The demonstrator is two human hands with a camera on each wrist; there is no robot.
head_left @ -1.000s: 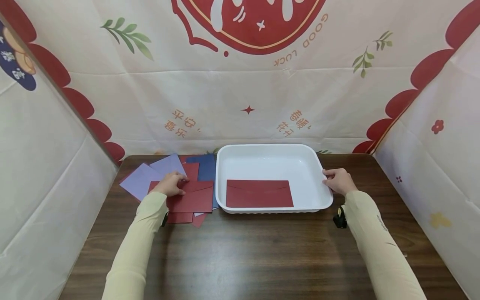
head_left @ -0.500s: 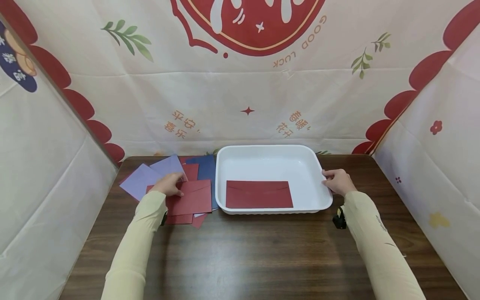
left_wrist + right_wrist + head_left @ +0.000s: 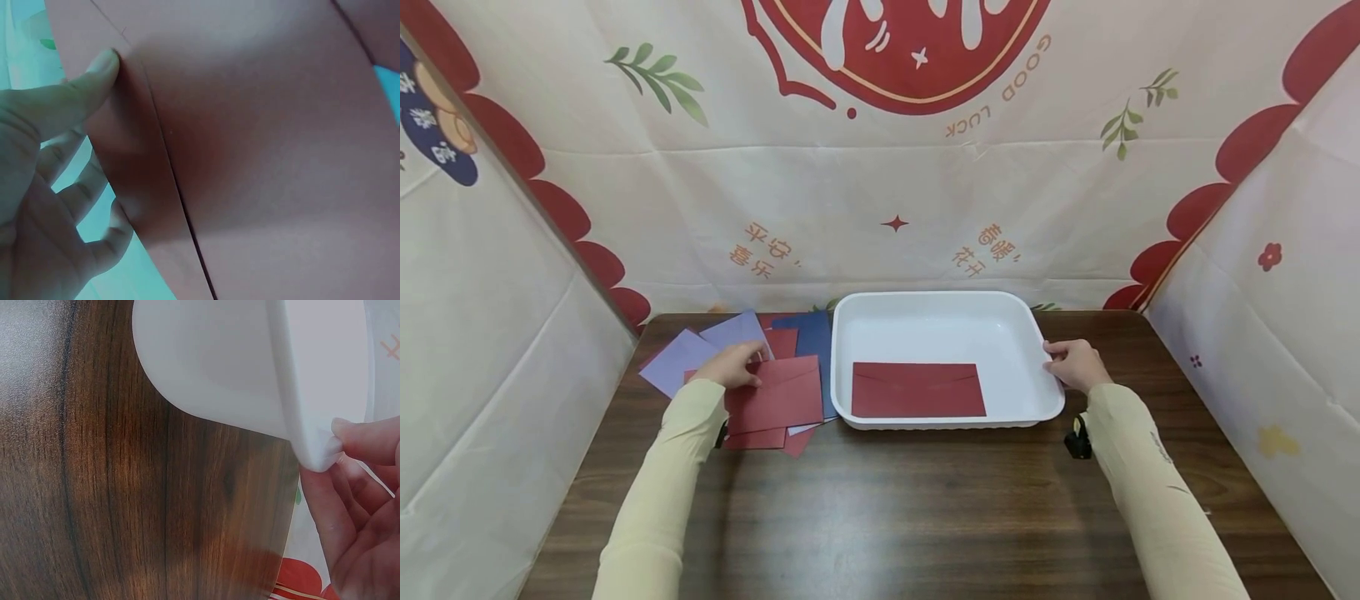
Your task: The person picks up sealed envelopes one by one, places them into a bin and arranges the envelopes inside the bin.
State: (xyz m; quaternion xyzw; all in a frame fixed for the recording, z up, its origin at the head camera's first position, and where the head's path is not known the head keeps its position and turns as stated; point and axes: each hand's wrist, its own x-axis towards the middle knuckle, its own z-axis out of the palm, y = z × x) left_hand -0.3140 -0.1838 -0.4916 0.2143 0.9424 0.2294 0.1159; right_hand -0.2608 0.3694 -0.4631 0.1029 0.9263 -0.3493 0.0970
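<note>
My left hand pinches the upper edge of a red envelope on the pile at the left. In the left wrist view its thumb lies on the face of the envelope, near the flap line, with the other fingers behind the edge. At the tray's right side my right hand grips the rim of the white tray. The right wrist view has thumb and fingers on either side of the tray's rim. Another red envelope lies flat inside the tray, flap side up.
Under and behind the held envelope are lilac envelopes, a blue envelope and more red ones, overlapping beside the tray. They lie on a dark wooden table. A printed cloth hangs behind the table and along both sides.
The left hand has drawn the red envelope slightly left and its right edge has tilted up, away from the tray. The right hand keeps its place on the rim.
</note>
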